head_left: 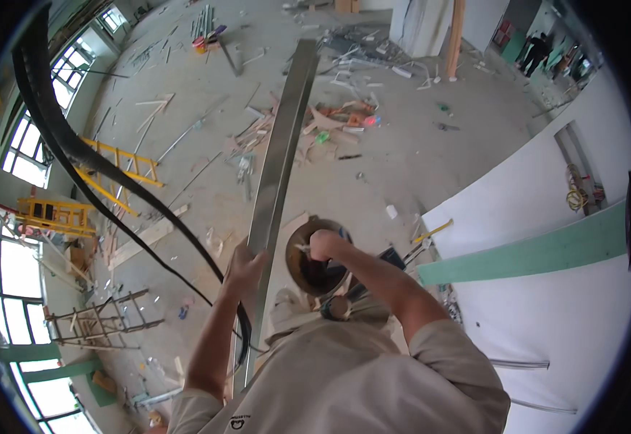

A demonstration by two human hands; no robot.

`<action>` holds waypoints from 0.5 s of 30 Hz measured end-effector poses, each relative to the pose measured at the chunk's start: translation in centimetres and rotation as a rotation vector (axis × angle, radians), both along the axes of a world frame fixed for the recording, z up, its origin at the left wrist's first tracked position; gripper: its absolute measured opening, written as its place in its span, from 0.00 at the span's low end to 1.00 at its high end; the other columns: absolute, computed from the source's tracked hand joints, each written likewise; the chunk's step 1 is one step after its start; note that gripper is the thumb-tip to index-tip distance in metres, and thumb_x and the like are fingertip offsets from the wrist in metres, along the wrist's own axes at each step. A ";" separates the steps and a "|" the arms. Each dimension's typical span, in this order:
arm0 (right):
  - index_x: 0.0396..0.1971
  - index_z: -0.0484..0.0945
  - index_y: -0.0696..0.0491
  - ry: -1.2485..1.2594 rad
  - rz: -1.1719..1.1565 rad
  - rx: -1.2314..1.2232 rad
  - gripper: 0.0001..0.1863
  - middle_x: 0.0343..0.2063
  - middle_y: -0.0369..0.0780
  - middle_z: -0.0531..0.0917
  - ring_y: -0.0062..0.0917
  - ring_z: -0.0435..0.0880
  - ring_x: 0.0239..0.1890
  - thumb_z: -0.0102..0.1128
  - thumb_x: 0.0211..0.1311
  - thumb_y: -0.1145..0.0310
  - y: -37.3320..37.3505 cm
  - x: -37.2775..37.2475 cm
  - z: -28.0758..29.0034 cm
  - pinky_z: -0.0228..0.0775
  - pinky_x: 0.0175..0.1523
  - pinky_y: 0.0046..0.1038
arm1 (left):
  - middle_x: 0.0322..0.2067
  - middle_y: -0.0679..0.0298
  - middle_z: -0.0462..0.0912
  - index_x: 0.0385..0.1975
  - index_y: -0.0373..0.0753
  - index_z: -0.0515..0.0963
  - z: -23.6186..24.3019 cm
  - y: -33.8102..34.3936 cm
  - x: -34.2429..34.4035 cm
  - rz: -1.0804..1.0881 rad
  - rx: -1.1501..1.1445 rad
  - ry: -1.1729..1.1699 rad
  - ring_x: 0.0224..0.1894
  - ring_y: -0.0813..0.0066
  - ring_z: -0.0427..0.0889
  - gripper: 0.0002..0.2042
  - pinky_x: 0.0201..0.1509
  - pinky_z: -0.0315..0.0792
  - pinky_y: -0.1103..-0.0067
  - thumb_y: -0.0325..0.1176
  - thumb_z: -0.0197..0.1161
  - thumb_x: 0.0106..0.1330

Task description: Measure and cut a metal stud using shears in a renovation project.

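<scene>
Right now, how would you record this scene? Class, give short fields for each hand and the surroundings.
Left hand: gripping a long metal channel
Right hand: at the mouth of a round container; grip unclear
Floor: strewn with scraps
Left side: windows
Right side: white wall with green strip

Near centre: two hands, one left hand [245,269] and one right hand [324,246], one long metal channel [278,159], one round container [295,273]; just left, two black cables [124,179]. Left side: two yellow ladders [57,205], one brown rack [106,322]. Right wall: one green band [525,249], one yellow wire coil [574,199]; far right, one upright wooden post [456,40], at least one person [536,54]; floor scrap [341,119] too plentiful to count.
</scene>
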State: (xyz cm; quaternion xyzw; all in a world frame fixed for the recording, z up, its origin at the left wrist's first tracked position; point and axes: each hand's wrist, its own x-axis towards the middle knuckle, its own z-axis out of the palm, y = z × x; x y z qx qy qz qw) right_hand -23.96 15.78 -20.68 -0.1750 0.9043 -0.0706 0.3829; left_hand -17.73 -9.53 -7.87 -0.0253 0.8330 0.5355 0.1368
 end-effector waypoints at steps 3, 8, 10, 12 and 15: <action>0.34 0.86 0.58 -0.258 -0.383 -0.317 0.10 0.41 0.43 0.91 0.36 0.87 0.30 0.65 0.58 0.67 3.6 0.5 10.8 0.79 0.35 0.41 | 0.24 0.67 0.78 0.41 0.32 0.81 0.2 1.1 0.5 0.073 0.028 0.001 0.23 0.78 0.69 0.14 0.26 0.65 0.78 0.36 0.61 0.63; 0.33 0.80 0.58 0.702 -0.279 -0.992 0.08 0.56 0.47 0.82 0.29 0.79 0.34 0.65 0.53 0.72 11.1 3.3 6.9 0.71 0.44 0.30 | 0.25 0.67 0.79 0.42 0.32 0.82 0.2 2.7 -0.1 0.068 0.045 -0.066 0.26 0.76 0.73 0.16 0.31 0.69 0.77 0.39 0.61 0.64; 0.33 0.77 0.55 0.003 -0.583 -1.327 0.07 0.70 0.50 0.73 0.32 0.81 0.51 0.61 0.53 0.74 12.4 5.1 11.1 0.64 0.51 0.23 | 0.28 0.65 0.81 0.45 0.32 0.82 2.0 2.8 0.0 0.072 -0.052 -0.118 0.30 0.74 0.75 0.18 0.36 0.72 0.76 0.39 0.61 0.64; 0.34 0.76 0.54 -0.154 -0.671 -1.372 0.09 0.74 0.50 0.69 0.35 0.78 0.59 0.60 0.51 0.76 14.4 6.2 9.5 0.63 0.53 0.23 | 0.31 0.63 0.82 0.48 0.32 0.82 3.9 4.0 -0.2 0.099 -0.046 -0.101 0.32 0.72 0.76 0.19 0.38 0.73 0.76 0.40 0.61 0.63; 0.36 0.75 0.52 -0.239 -0.692 -1.429 0.12 0.77 0.51 0.65 0.40 0.73 0.69 0.58 0.50 0.78 13.9 6.6 9.2 0.62 0.56 0.24 | 0.34 0.61 0.84 0.53 0.32 0.81 5.4 4.1 0.1 0.116 -0.056 -0.056 0.35 0.70 0.78 0.23 0.42 0.74 0.75 0.41 0.61 0.62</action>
